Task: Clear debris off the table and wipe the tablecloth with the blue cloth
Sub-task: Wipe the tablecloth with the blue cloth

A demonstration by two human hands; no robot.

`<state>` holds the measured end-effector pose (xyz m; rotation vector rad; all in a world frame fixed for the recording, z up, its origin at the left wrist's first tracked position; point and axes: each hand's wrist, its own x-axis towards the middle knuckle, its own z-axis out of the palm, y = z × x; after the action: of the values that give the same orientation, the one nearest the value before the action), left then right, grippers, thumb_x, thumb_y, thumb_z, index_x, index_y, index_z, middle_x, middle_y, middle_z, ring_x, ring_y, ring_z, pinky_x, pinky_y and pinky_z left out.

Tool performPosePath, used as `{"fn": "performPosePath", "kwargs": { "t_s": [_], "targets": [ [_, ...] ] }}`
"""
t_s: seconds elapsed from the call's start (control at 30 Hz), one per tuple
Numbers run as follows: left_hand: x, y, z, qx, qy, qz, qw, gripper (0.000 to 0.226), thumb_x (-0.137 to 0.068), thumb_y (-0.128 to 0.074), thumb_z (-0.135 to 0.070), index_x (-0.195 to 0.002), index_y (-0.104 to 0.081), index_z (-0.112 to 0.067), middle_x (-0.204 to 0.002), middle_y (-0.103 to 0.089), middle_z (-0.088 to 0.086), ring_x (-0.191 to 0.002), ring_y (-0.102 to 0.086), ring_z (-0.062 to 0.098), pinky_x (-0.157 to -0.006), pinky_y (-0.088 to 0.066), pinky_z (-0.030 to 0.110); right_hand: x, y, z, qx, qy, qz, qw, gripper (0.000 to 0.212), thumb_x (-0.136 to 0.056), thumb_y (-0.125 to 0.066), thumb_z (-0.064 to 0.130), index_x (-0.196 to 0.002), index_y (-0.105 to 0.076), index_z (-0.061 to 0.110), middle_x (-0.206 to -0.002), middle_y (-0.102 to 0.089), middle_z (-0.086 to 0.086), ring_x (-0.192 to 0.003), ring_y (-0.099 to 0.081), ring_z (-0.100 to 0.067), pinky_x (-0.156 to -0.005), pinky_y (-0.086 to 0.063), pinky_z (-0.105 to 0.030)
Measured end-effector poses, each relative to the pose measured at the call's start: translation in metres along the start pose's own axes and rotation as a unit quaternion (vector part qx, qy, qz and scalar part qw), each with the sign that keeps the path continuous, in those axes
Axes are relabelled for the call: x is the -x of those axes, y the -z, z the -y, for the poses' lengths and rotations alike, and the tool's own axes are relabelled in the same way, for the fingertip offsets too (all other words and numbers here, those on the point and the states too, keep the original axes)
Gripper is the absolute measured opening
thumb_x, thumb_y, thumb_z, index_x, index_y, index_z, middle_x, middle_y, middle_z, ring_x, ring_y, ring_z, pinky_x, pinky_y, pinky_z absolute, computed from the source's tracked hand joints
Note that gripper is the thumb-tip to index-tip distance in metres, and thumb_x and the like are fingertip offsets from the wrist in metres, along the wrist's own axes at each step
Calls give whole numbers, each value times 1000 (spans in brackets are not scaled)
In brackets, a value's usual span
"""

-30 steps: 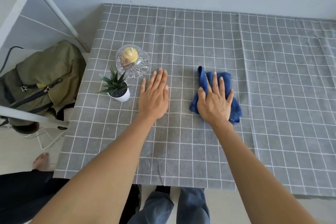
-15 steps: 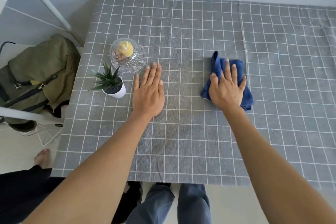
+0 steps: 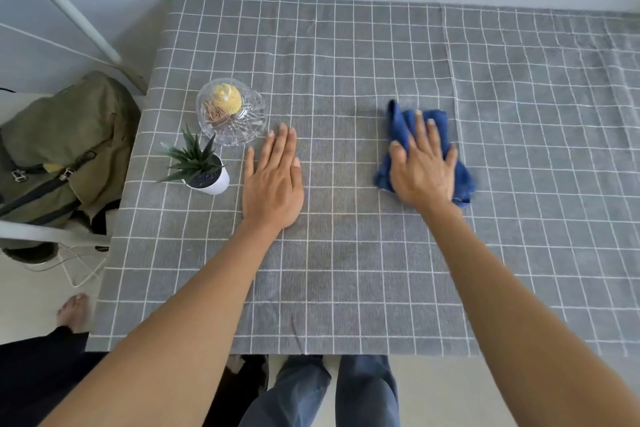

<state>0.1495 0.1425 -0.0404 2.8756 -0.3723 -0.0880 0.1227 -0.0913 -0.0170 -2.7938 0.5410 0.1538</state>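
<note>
A grey tablecloth (image 3: 346, 270) with a white grid covers the table. My right hand (image 3: 420, 166) lies flat on the crumpled blue cloth (image 3: 438, 121), pressing it onto the tablecloth right of centre; blue folds stick out beyond my fingers and by my wrist. My left hand (image 3: 273, 180) rests palm down on the tablecloth, fingers together, holding nothing. It lies just right of the small plant. No loose debris shows on the tablecloth.
A cut-glass bowl (image 3: 231, 114) holding a yellow object stands at the left. A small potted succulent (image 3: 202, 168) in a white pot stands in front of it. An olive backpack (image 3: 59, 149) sits on a white chair beside the table. The wall runs behind.
My right hand slid the blue cloth away from me and to the right, then partly back to the left. My left hand stayed pressed flat by the plant.
</note>
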Motion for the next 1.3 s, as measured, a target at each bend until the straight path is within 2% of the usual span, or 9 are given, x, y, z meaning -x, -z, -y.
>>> {"fn": "performPosePath", "kwargs": {
  "t_s": [0.1, 0.2, 0.4, 0.5, 0.57, 0.7, 0.8, 1.07, 1.3],
  "targets": [
    [-1, 0, 1, -4, 4, 2, 1000, 53, -101, -11, -31, -152, 3, -23, -159, 7, -7, -146, 6, 10, -120, 2, 43, 1, 7, -21, -2, -67, -8, 998, 59, -97, -20, 37, -152, -4, 22, -160, -1, 6, -146, 3, -12, -116, 2, -52],
    [-1, 0, 0, -8, 3, 3, 1000, 53, -102, -11, -31, -152, 4, -23, -159, 7, -8, -146, 6, 10, -120, 2, 43, 9, 3, -3, -15, -77, -7, 997, 58, -97, -21, 37, -152, -7, 25, -160, 0, 6, -147, 3, -14, -116, 2, -53],
    [-3, 0, -1, -1, 1, 0, 1000, 53, -102, -17, -27, -153, -4, -21, -160, 0, -7, -147, 1, 10, -119, 4, 42, 69, -25, 55, -6, 71, 20, 997, 57, -95, -19, 42, -151, -8, 36, -160, -1, 9, -146, 3, -12, -115, 2, -50],
    [-3, 2, 0, -2, -4, 7, 1000, 52, -102, -16, -28, -153, -3, -20, -160, 1, -7, -147, 2, 11, -119, 5, 42, 81, -23, 41, -5, 80, 18, 997, 57, -95, -14, 44, -151, -7, 36, -160, -1, 10, -146, 3, -12, -117, 0, -48],
    [-3, 3, 0, -7, -7, 15, 1000, 52, -102, -13, -29, -152, 0, -21, -160, 4, -6, -147, 5, 11, -119, 7, 42, 82, -17, 13, -9, 46, 10, 999, 56, -95, -17, 43, -150, -5, 37, -160, 1, 11, -146, 4, -10, -117, 1, -47],
    [-3, 3, 1, -19, -7, 24, 1000, 53, -102, -9, -31, -152, 5, -20, -159, 9, -4, -146, 9, 12, -119, 8, 42, 86, -4, -34, -22, -88, -2, 996, 58, -98, -22, 39, -151, 0, 30, -160, 3, 6, -146, 6, -12, -117, 2, -49],
    [-3, 3, 2, -20, -6, 31, 999, 53, -102, -10, -31, -151, 7, -19, -159, 10, -2, -146, 10, 13, -119, 8, 44, 90, -3, -26, -31, -103, -4, 994, 59, -98, -24, 38, -151, -2, 27, -160, 5, 4, -147, 6, -15, -117, 4, -51],
    [44, 2, 5, 7, -17, 23, 1000, 54, -101, -8, -33, -152, 3, -20, -159, 7, -5, -146, 8, 10, -118, 7, 41, 126, -31, 40, -28, 42, 32, 998, 57, -96, -20, 45, -150, 0, 38, -160, 7, 6, -146, 10, -13, -115, 8, -51],
    [100, 4, 14, 13, -9, 52, 999, 58, -96, 2, -41, -151, 3, -22, -159, 8, -6, -146, 12, 11, -119, 4, 43, 133, -25, 27, -18, 94, 56, 994, 63, -92, -13, 61, -150, 1, 40, -159, 7, 5, -146, 9, -15, -116, 6, -47]
  ]
}}
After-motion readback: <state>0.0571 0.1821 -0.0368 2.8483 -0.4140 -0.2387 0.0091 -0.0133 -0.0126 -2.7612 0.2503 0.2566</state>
